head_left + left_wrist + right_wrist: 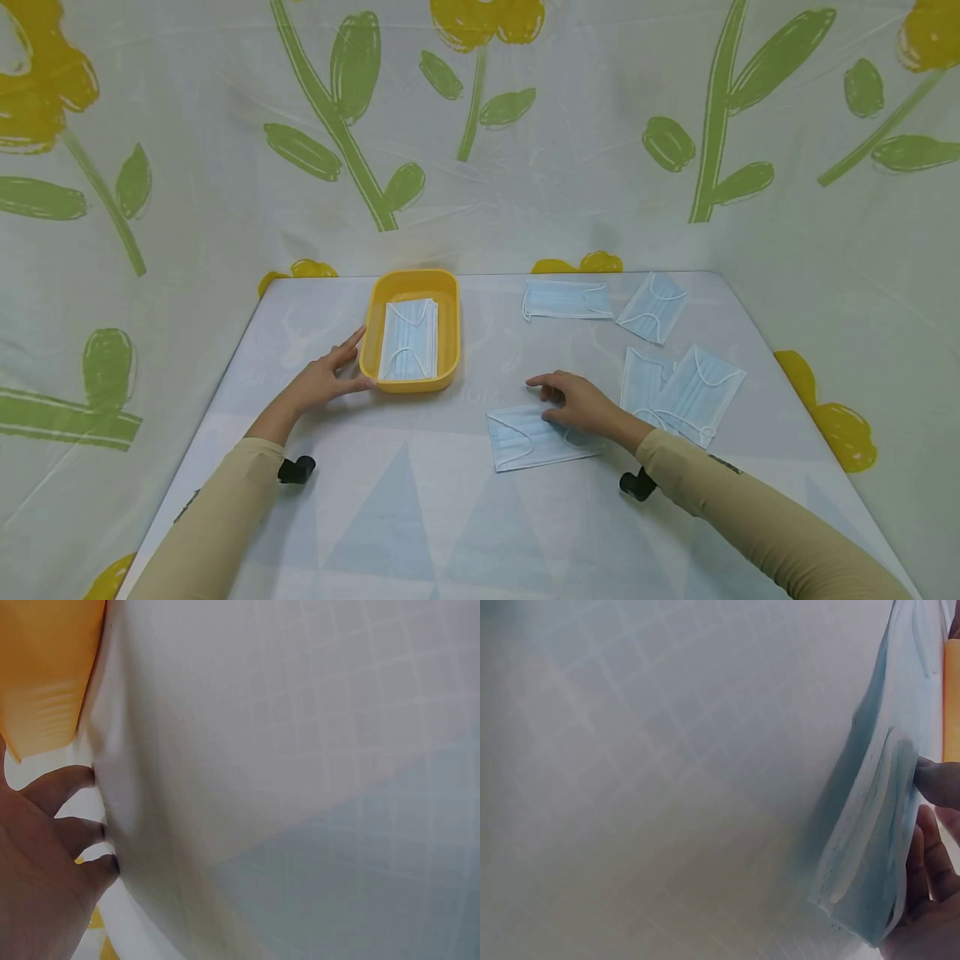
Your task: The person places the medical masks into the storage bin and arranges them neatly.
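Yellow tray (pixel 412 387) touched by the left hand (pixel 327 380), fingers spread; right of it, the right hand (pixel 583 403), fingers parted, touches a mask (pixel 547 445) whose loops (pixel 532 443) could snag.

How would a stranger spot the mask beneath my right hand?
On the table, look right of the yellow tray and slightly nearer. A blue mask lies there, partly under your right hand. Of all the loose masks, it's lowest in the head view.

Tray (pixel 409 387) just right of the left hand (pixel 318 383), mask stack (pixel 410 337) lying in the tray, 1 loose mask (pixel 521 440) under the right hand (pixel 585 404), 2 overlapping masks (pixel 703 392) to that hand's right, 2 farther masks (pixel 566 302) beyond it on the table (pixel 457 492)
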`<state>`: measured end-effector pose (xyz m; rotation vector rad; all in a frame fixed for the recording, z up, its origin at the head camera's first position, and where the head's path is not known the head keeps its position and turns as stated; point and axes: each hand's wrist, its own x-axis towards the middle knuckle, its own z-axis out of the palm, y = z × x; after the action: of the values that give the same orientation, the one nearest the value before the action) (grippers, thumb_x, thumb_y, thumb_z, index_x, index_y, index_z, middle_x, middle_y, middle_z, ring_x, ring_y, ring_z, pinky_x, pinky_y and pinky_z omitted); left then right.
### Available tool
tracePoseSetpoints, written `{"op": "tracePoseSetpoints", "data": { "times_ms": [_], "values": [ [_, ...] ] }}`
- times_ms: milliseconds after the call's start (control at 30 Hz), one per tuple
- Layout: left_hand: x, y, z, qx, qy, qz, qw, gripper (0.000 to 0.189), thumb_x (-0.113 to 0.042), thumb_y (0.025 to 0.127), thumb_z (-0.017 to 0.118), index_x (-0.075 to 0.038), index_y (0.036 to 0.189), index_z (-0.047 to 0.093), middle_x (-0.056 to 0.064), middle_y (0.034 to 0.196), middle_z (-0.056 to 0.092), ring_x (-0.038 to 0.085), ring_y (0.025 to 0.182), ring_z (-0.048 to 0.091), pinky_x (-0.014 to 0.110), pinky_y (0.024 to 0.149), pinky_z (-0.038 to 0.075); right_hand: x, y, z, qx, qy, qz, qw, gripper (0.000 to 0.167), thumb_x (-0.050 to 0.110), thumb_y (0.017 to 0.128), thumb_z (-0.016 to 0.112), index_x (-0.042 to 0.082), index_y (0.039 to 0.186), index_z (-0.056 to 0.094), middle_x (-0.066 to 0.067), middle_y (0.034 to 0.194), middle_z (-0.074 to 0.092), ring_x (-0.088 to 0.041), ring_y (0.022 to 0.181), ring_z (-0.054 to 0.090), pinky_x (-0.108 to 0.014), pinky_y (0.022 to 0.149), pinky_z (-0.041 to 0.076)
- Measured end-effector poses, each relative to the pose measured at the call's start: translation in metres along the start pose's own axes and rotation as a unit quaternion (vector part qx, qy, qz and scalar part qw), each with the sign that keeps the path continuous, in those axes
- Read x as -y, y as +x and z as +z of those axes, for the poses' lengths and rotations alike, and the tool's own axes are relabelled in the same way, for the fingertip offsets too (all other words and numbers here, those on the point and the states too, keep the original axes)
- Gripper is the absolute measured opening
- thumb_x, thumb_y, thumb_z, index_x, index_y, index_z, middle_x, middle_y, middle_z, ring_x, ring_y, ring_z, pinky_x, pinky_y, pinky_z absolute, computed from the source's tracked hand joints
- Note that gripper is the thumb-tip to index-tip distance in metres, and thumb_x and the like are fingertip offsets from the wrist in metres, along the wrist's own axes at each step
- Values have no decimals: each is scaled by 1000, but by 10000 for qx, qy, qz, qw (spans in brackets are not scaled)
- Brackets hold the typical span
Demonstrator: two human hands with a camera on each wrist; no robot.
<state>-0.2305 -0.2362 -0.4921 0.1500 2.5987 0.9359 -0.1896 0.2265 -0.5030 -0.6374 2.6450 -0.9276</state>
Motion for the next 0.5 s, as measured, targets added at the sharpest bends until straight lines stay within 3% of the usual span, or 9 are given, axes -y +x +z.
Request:
{"op": "tracePoseSetpoints", "data": {
  "times_ms": [267,500],
  "values": [
    [1,-1,-1,13,4,30,10000,107,-69,82,73,-53,159,1,18,163,31,46,154,0,79,112,8,3,-1,-1,123,232,165,9995,50,4,89,75,10,137,63,6,91,62,-13,85,56,-28,77,52],
    [0,-1,-1,15,23,14,10000,107,-69,82,72,-52,160,1,18,163,31,45,154,0,79,112,8,1,0,2,-11,131,45,9999,45,5,91,74,10,135,63,7,88,62,-11,80,56,-26,73,52]
  ]
}}
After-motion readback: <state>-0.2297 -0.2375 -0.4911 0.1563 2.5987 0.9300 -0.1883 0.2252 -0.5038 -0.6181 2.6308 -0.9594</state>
